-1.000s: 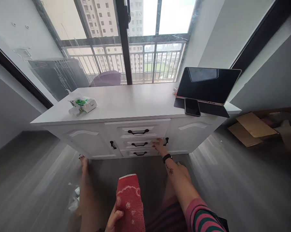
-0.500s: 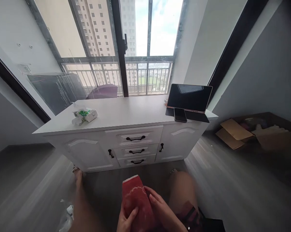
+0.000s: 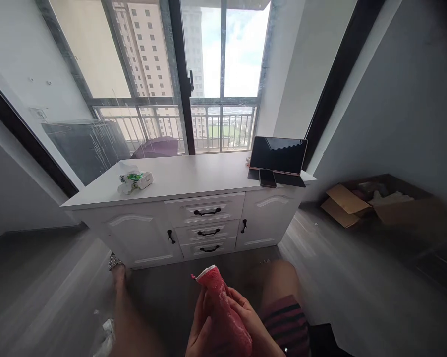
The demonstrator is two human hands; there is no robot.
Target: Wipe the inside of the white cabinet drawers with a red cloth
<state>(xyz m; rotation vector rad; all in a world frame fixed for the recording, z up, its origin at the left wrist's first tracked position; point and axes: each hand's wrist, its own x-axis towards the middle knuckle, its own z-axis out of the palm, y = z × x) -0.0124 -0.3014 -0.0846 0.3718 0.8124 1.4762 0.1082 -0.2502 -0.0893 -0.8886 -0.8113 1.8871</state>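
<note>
A piece of red, textured cloth (image 3: 225,310) with a white strip along its top edge is held up between my two hands, over my lap. It looks folded or bunched, and a small loose bit pokes out at its upper left corner. My left hand (image 3: 201,329) grips the cloth from the left, its fingertips partly behind the fabric. On the other side my right hand (image 3: 248,317) has its fingers closed on the cloth's right edge. The lower end of the cloth runs down between both hands.
Ahead stands a white cabinet (image 3: 204,218) with a tissue pack (image 3: 139,180), a tablet (image 3: 279,154) and a phone (image 3: 267,178) on top. On the floor at the right is an open cardboard box (image 3: 402,210). Crumpled white plastic (image 3: 106,334) lies at the lower left.
The red cloth has turned from flat and broad to narrower and folded, its top leaning left. Both hands have shifted with it, the left one farther right. The camera's view has shifted slightly.
</note>
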